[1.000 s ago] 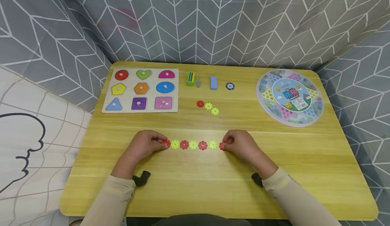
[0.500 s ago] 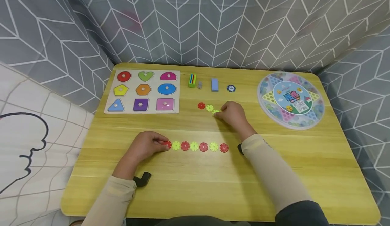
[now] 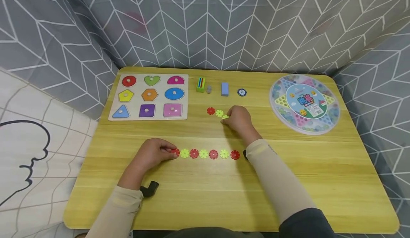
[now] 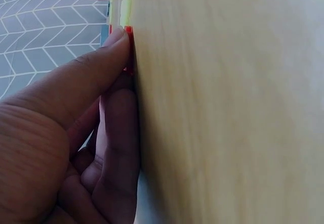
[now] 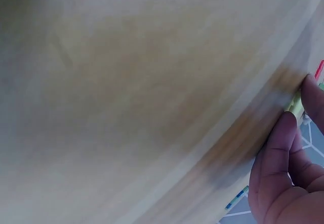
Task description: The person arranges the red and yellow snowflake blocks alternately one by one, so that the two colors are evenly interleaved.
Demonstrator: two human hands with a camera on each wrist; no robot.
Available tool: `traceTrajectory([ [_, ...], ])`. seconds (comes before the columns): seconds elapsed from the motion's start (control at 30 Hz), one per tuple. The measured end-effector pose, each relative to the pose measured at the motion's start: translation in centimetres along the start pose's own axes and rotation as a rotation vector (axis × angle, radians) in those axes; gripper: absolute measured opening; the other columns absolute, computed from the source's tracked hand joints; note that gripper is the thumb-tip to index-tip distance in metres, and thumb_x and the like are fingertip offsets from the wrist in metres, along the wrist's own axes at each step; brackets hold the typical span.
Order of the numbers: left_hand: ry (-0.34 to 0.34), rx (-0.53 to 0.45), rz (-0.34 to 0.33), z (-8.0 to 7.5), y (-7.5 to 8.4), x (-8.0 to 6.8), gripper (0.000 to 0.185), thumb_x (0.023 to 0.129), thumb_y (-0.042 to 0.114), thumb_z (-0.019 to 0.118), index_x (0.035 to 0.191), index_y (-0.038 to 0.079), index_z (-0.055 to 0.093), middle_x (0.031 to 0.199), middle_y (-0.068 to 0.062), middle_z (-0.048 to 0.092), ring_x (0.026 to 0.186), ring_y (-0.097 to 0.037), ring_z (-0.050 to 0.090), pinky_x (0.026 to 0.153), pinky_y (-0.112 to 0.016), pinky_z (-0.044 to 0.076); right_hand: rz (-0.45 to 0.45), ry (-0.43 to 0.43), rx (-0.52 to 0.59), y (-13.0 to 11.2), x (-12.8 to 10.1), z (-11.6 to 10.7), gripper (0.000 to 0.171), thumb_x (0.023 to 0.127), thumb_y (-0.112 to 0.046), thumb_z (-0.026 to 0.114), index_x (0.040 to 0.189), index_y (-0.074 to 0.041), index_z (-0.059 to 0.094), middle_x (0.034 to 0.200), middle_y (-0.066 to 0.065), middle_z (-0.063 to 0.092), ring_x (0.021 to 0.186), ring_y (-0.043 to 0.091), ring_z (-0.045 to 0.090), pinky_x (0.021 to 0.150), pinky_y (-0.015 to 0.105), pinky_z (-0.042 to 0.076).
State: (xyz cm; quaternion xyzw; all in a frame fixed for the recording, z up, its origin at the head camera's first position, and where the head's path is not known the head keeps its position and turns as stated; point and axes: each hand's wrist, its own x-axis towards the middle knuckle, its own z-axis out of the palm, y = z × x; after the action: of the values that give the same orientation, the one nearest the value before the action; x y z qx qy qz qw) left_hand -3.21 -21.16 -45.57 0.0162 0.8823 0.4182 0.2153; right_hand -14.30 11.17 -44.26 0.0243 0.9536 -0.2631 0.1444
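The right hand (image 3: 238, 119) has let go of the far end of the chain (image 3: 205, 154) and gone up the desk (image 3: 320, 181) to the three loose discs beyond it. Its grip now pinches the green disc (image 3: 225, 117) nearest it; the right wrist view shows thumb and finger closed on a thin yellow-green edge. To my eye another piece is being fetched for the chain, so the chain is not finished.

The left hand (image 3: 153, 154) has not moved: its grip holds the red end disc (image 3: 175, 152) between thumb and curled fingers, as the left wrist view shows.

The chain lies flat, running from the left grip toward the right forearm: seven toothed discs, red and green by turns, touching edge to edge in a straight row, red at both ends. The last red one lies free, just beside the right sleeve.

Just left of the right grip sit a green disc (image 3: 219, 113) and a red disc (image 3: 210, 110), edge to edge.
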Motion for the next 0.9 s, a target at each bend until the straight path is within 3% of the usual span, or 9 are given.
traceTrajectory([
  [0.3, -0.002, 0.017, 0.001, 0.1, 0.0, 0.1, 0.026, 0.084, 0.021, 0.089, 0.106, 0.01, 0.082, 0.085, 0.003, 0.071, 0.076, -0.014, 0.064, 0.073, -0.033, 0.053, -0.024, 0.013, 0.233, 2.3, -0.6, -0.3, 0.03, 0.089, -0.015, 0.084, 0.109, -0.001, 0.068, 0.103, 0.012, 0.064, 0.096, 0.028, 0.057, 0.09, 0.043, 0.048],
  [0.6, -0.005, 0.007, -0.001, 0.3, -0.1, 0.1, 0.026, 0.084, 0.021, 0.089, 0.106, 0.01, 0.082, 0.086, 0.003, 0.071, 0.077, -0.014, 0.064, 0.073, -0.033, 0.054, 0.034, -0.144, 0.64, 5.2, -3.0, -1.6, 0.036, 0.091, -0.009, 0.082, 0.119, 0.004, 0.065, 0.107, 0.011, 0.062, 0.1, 0.024, 0.056, 0.081, 0.028, 0.051],
  [0.73, -0.002, 0.011, 0.01, 0.3, -0.3, 0.2, 0.025, 0.085, 0.022, 0.089, 0.106, 0.01, 0.082, 0.085, 0.003, 0.07, 0.076, -0.014, 0.064, 0.073, -0.033, 0.054, 0.015, -0.181, 0.703, 7.1, -5.4, -3.0, 0.038, 0.093, -0.009, 0.079, 0.122, 0.007, 0.061, 0.11, 0.012, 0.06, 0.101, 0.024, 0.055, 0.083, 0.028, 0.054],
  [0.9, -0.002, 0.014, 0.019, 0.1, -0.4, 0.3, 0.026, 0.085, 0.023, 0.089, 0.106, 0.01, 0.082, 0.085, 0.004, 0.071, 0.076, -0.014, 0.065, 0.074, -0.034, 0.054, 0.025, -0.214, 0.682, 9.8, -9.0, -3.7, 0.034, 0.093, -0.005, 0.078, 0.118, 0.01, 0.061, 0.105, 0.012, 0.062, 0.093, 0.021, 0.059, 0.08, 0.029, 0.056],
])
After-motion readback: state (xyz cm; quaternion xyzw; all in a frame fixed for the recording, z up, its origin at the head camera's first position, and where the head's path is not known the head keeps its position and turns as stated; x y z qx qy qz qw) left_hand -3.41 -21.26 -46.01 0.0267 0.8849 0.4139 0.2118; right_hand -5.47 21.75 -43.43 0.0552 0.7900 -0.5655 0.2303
